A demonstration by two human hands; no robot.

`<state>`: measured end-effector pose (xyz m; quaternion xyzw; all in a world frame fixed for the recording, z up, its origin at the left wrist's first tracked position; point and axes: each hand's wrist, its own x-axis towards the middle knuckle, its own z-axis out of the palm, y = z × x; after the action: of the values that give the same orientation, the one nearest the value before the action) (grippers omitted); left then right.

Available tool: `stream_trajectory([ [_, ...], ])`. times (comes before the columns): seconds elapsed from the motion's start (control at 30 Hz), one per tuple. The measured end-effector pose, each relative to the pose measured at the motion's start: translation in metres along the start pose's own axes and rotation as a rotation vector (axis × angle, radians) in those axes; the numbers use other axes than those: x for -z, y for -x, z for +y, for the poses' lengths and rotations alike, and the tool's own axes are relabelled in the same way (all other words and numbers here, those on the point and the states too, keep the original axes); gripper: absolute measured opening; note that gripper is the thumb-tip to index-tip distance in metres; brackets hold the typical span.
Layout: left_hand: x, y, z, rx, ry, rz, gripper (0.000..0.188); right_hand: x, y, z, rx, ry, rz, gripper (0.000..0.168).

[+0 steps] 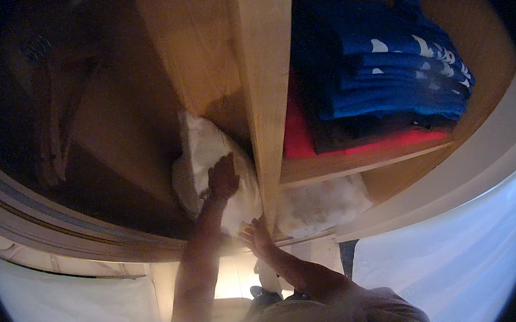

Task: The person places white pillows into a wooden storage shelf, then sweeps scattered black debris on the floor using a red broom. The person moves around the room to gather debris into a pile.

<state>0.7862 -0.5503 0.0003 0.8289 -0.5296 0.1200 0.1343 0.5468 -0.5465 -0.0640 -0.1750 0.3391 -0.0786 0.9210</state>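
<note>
A white cloth or bag-like bundle point(205, 138) is in the lower part of the wooden closet, left of the upright divider. My left hand point(223, 178) reaches into the closet and lies over the top of this bundle, its palm turned down. At the bundle's near end, close to the foot of the divider, is my right hand point(257, 237) with its fingers spread. It seems to touch the bundle, though dim light and blur hide the exact contact. Neither hand visibly grasps anything.
The wooden divider point(266, 91) splits the closet. Right of it, folded blue garments point(398, 75) with white print lie above red cloth point(358, 146) on a shelf point(368, 160). Below sits another pale bundle point(321, 203). A sliding-door track point(60, 219) crosses the left front; white sheets point(68, 311) flank me.
</note>
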Motion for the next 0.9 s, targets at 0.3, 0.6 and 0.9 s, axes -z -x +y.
stream_trajectory([
  [0.3, -0.037, 0.119, 0.104, 0.437, 0.429, -0.042, 0.056, 0.026, -0.055, -0.040, 0.171, 0.382, 0.034, 0.075],
  [0.6, -0.023, 0.420, 0.243, 1.195, 0.484, -0.250, 0.043, 0.066, -0.067, 0.016, -0.035, 1.420, -0.174, 0.042],
  [0.9, 0.026, 0.602, 0.600, 2.341, 0.463, 0.054, 0.037, 0.298, -0.020, -0.029, -0.640, 2.161, -0.383, 0.022],
])
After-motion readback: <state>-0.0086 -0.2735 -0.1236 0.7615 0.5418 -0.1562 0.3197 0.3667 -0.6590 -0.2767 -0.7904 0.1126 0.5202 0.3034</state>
